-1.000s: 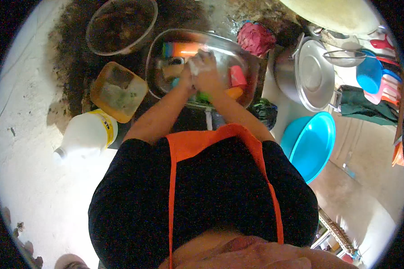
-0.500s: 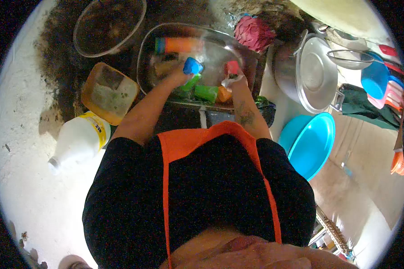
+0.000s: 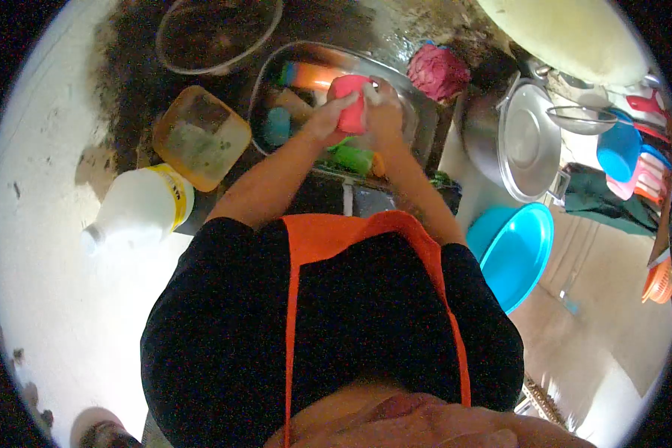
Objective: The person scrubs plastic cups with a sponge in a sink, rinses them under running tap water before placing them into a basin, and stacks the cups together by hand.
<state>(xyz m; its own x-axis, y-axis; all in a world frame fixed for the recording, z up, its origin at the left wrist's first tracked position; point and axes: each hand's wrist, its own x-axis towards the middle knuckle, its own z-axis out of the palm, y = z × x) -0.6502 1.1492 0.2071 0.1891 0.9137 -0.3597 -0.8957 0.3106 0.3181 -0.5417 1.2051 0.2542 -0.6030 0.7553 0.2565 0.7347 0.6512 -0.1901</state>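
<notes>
A pinkish-red cup (image 3: 352, 104) is held over a metal tub (image 3: 420, 142). My left hand (image 3: 327, 119) grips its left side. On its right side is my right hand (image 3: 382, 110), with whitish material, perhaps a soapy scrubber, at its fingers. In the tub lie orange cups (image 3: 313, 77) at the back, a blue cup (image 3: 278, 125) at the left, and a green cup (image 3: 353, 159) beside an orange one (image 3: 379, 166) near the front edge.
Left of the tub stand a yellowish square container (image 3: 189, 95) and a white jug (image 3: 131, 212). A round clear basin (image 3: 173, 66) is behind them. To the right are a large lidded pot (image 3: 479, 123), a turquoise basin (image 3: 515, 257) and a pink-red bundle (image 3: 438, 72).
My left hand has let go of the blue cup, which now lies at the tub's left, and has taken hold of the red cup. The red cup and my right hand have moved left.
</notes>
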